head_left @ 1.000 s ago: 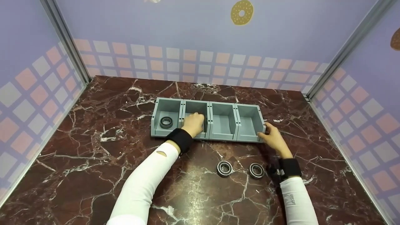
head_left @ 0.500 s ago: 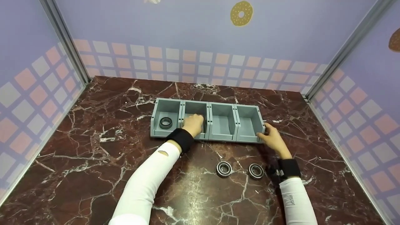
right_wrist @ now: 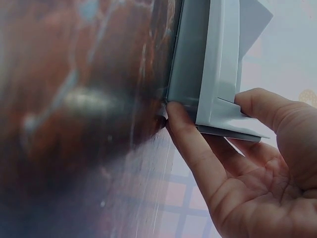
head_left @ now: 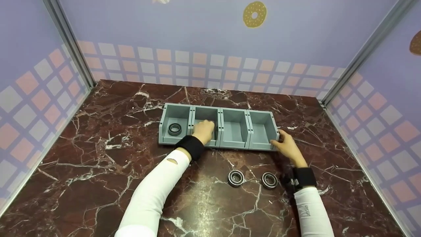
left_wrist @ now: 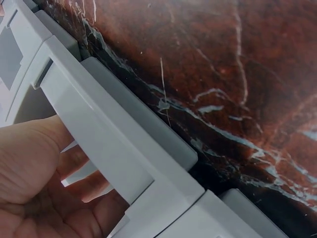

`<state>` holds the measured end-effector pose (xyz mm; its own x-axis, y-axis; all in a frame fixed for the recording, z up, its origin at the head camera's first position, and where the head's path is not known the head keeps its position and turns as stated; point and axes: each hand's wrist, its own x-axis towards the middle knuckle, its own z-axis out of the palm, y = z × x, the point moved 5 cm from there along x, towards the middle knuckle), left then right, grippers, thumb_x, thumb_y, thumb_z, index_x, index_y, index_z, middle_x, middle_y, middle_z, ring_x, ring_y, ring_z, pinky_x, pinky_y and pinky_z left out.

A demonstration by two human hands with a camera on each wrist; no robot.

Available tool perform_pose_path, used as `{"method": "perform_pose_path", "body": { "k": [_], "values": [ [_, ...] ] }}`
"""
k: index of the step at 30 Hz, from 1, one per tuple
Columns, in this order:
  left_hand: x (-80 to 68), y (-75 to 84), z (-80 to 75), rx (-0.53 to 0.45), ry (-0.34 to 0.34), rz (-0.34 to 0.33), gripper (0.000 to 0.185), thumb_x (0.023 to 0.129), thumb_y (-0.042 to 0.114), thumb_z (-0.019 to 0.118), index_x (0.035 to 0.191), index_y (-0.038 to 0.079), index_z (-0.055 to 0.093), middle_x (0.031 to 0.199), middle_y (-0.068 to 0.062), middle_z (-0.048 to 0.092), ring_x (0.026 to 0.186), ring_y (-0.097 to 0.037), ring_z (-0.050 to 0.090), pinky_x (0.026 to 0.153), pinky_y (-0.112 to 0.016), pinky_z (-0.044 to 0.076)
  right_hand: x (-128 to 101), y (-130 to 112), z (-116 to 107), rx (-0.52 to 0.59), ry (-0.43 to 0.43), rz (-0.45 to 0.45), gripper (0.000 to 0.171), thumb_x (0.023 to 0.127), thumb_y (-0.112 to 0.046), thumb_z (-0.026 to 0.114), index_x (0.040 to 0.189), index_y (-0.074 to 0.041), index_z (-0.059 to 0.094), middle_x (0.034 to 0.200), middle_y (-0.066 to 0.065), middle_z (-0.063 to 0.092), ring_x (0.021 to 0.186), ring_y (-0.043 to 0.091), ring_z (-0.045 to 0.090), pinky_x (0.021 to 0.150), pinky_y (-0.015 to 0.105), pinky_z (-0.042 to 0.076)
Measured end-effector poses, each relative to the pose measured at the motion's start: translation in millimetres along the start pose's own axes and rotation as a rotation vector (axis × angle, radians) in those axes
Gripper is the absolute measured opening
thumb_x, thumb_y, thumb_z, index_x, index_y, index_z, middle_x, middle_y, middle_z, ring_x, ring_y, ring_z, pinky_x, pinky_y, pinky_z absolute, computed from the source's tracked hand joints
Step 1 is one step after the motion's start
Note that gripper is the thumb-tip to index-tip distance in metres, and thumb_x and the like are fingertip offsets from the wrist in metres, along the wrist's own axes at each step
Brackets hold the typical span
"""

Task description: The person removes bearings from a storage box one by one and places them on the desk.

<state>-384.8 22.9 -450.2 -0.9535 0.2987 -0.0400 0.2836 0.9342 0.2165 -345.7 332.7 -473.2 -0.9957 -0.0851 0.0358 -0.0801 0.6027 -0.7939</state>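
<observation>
Marble-pattern tabletop (head_left: 98, 184), dark red with white veins, walled by lilac panels with a checked band and doughnut prints. Landmark: grey four-compartment bin (head_left: 235, 126), sitting mid-table toward the back wall, long side facing the person. Looks like rigid moulded plastic, light, smooth-walled, so likely to skate on polished stone; best held at the end wall or over the front lip, both of which are being used. Left hand (head_left: 204, 131) is in the second compartment from the bin's left end, fingers (left_wrist: 84, 183) curled down behind the front lip, thumb side outside: hooked over that wall. Right hand (head_left: 286, 144) is at the bin's right end, thumb (right_wrist: 265, 106) on the end wall, index finger (right_wrist: 190, 144) straight along the bottom corner, palm open; it braces rather than wraps. One bearing (head_left: 174, 129) lies flat in the bin's leftmost compartment. Two more bearings sit on the table in front of the bin, toward its right half: one (head_left: 236, 177) and another (head_left: 270, 180) just beside it, apart, not touching. Judging by look: steel, dense, hard, prone to roll if tipped on edge; pinch across the outer ring. White sleeves, black wrist straps. Small mark on the right sleeve (head_left: 306, 210), too small to read; no other legible writing.
</observation>
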Motion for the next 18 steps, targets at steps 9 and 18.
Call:
{"method": "perform_pose_path", "body": {
  "k": [9,18],
  "values": [
    [0.5,0.6,-0.4,-0.001,0.018,0.009,0.014,0.096,0.0,0.063,0.105,0.0,0.074,0.12,-0.022,0.073,0.11,-0.042,0.072,0.091,-0.053,0.062,-0.3,-1.8,-0.4,0.017,0.007,-0.005,0.051,0.098,0.002,0.059,0.143,0.018,0.042,0.128,0.042,0.059,0.087,0.006,0.058,0.064,0.013,0.049],
    [-3.1,1.8,-2.0,0.01,0.01,0.011,0.012,0.096,0.002,0.066,0.105,0.001,0.073,0.121,-0.022,0.072,0.11,-0.041,0.071,0.091,-0.051,0.062,-0.7,-1.8,-1.4,0.02,0.007,-0.015,0.051,0.098,0.0,0.061,0.143,0.016,0.043,0.122,0.039,0.063,0.079,0.001,0.057,0.061,0.014,0.048]
  ]
}}
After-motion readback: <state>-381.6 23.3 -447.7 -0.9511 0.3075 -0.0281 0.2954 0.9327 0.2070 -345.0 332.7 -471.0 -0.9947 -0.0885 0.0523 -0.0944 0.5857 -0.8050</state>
